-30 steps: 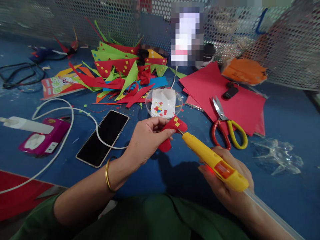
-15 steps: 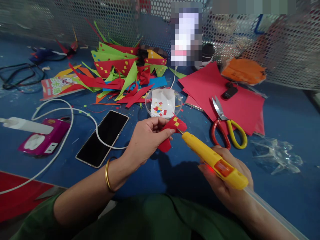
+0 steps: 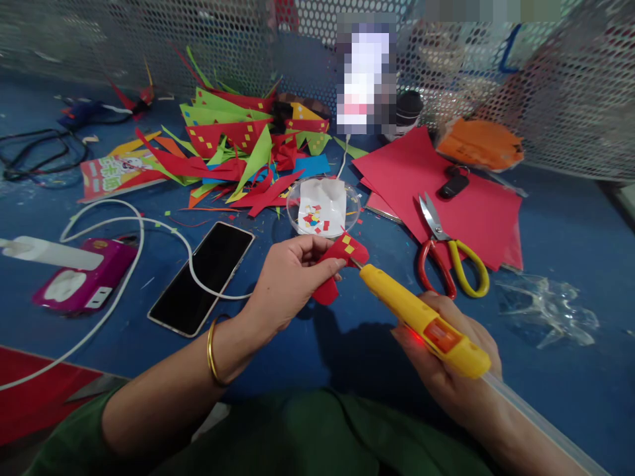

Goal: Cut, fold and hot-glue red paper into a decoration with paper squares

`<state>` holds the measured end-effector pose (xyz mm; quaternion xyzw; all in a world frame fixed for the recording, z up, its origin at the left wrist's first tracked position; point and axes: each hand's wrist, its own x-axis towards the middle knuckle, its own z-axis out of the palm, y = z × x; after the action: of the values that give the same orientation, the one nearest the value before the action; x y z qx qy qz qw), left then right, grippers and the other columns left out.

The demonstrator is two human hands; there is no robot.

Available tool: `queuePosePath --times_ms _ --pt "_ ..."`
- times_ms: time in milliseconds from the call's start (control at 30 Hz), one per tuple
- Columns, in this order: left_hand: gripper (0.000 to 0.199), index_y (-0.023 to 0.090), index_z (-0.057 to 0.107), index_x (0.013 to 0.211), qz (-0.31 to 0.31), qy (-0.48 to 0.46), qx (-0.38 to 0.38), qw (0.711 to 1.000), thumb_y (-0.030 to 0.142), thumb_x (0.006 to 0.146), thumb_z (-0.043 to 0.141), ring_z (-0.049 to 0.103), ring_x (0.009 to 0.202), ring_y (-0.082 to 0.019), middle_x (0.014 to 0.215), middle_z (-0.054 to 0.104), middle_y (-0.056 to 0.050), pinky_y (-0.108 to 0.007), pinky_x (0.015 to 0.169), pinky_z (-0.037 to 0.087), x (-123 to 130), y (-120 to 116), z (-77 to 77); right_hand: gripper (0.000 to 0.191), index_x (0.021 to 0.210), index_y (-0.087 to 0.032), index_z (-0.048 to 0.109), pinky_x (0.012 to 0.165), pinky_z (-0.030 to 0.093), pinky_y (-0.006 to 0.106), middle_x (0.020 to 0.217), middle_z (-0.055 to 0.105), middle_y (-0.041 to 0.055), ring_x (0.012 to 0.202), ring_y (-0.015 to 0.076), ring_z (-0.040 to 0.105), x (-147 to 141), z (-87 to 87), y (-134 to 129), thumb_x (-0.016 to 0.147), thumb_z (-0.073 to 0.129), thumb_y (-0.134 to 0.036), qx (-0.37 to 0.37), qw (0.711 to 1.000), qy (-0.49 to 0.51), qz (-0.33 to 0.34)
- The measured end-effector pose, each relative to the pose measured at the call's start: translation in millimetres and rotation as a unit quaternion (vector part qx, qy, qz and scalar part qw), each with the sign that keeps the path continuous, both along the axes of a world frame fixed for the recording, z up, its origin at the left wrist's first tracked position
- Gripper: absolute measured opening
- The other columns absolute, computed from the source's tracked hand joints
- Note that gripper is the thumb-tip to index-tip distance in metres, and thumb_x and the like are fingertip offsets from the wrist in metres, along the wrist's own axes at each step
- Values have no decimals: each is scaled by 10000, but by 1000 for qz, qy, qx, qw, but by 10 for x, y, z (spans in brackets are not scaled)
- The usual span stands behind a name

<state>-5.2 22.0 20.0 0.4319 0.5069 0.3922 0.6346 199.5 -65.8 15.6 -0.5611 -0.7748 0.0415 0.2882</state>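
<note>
Between the thumb and fingers of my left hand is a folded piece of red paper with small yellow squares on it. My right hand grips a yellow hot glue gun, a clear glue stick running out of its back end. The gun's metal tip is at the lower edge of the red paper; whether it touches cannot be made out. Just beyond my left hand stands a clear round dish holding white paper with tiny coloured paper bits.
Scissors lie partly on red paper sheets at right, near clear plastic. A smartphone, white cable and purple device are at left. Coloured paper strips pile up behind, before a mesh panel.
The view has shifted very slightly. Both hands, the red paper and the glue gun hold nearly the same position.
</note>
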Motion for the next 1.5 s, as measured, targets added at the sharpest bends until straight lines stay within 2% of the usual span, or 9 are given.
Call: queuePosePath --times_ms 1200,1500 --pt "223 167 765 867 -5 5 -7 1000 300 714 858 644 606 -114 772 748 -25 -209 542 506 -2 0 11 134 925 -275 487 447 458 264 667 627 -24 463 166 611 6 -4 9 969 572 -369 18 1000 -3 7" --pt "286 148 767 856 4 -16 -11 1000 307 659 899 638 613 -105 778 747 -23 -191 539 517 -2 7 12 135 935 -266 488 466 453 257 681 623 -21 478 159 608 15 1 -7 983 560 -370 16 1000 -8 8"
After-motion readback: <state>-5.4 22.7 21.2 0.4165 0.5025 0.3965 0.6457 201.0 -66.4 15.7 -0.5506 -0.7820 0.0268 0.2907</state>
